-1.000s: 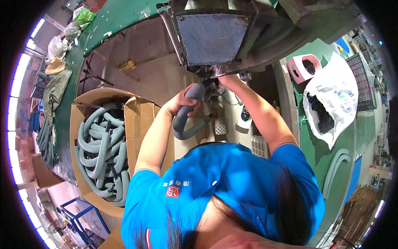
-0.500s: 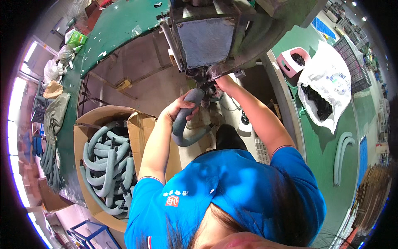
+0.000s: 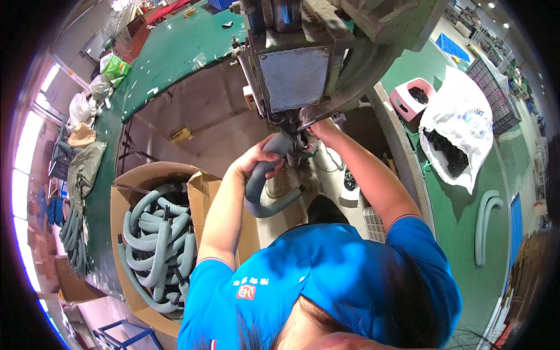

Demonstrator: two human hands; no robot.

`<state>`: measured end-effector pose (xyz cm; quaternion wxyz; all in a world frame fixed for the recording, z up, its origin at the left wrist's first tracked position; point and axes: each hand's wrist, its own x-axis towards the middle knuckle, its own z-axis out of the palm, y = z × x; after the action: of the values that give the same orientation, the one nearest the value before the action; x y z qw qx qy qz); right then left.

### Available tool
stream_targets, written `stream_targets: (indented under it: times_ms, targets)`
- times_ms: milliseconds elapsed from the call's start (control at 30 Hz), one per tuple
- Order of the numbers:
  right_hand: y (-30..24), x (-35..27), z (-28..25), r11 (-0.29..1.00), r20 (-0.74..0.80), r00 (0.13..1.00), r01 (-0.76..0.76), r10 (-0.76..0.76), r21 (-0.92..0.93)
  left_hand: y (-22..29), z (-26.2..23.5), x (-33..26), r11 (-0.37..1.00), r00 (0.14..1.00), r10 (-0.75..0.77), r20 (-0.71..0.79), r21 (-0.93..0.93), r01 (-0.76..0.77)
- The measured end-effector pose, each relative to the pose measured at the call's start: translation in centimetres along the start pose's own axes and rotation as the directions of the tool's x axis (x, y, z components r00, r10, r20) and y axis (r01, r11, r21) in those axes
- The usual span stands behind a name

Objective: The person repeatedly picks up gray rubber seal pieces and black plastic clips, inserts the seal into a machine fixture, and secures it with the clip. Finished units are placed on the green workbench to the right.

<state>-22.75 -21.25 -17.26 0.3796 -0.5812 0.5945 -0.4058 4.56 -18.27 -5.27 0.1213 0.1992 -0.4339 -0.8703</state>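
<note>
My left hand [image 3: 260, 158] is wrapped round a grey foam-covered curved tube [image 3: 255, 189]. The tube's upper end meets the dark tool at the bottom of a press-like machine [image 3: 294, 79], and its lower end curls to the right with a dark tip. Close beside that tool, my right hand [image 3: 319, 130] reaches in under the machine from the right. Its fingers are mostly hidden by the machine, so what they hold does not show.
Left of me, a cardboard box [image 3: 204, 195] holds several similar grey tubes [image 3: 157, 251]. On the right green table [image 3: 449, 233] stand a pink container [image 3: 402, 96] with small black parts, an open white sack [image 3: 461, 116] with black pieces, and more curved tubes [image 3: 483, 227].
The whole view has shifted, so the machine, box and hands appear slightly lower. My left hand still grips the tube at the machine, and my right hand stays beside the tool.
</note>
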Motion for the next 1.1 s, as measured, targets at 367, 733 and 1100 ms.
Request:
stream_targets:
  times_ms: [367, 733, 1100]
  targets:
    - [-15.4, -17.1, 0.7, 0.982, 0.175, 0.984, 0.065, -0.033, -0.179, -4.3, 7.9, -9.3, 0.013, 0.848, 0.489, -0.204, 0.974, 0.227]
    - [-17.9, -23.3, 1.7, 0.999, 0.365, 0.931, -0.001, 0.02, -0.05, -8.0, 13.1, -9.9, 0.063, 0.886, 0.432, -0.17, 0.985, 0.158]
    - [-12.2, -24.8, -7.7, 0.853, 0.226, 0.927, -0.366, 0.299, 0.373, 5.5, 19.8, -22.7, -0.221, 0.352, 0.934, -0.057, 0.682, 0.697]
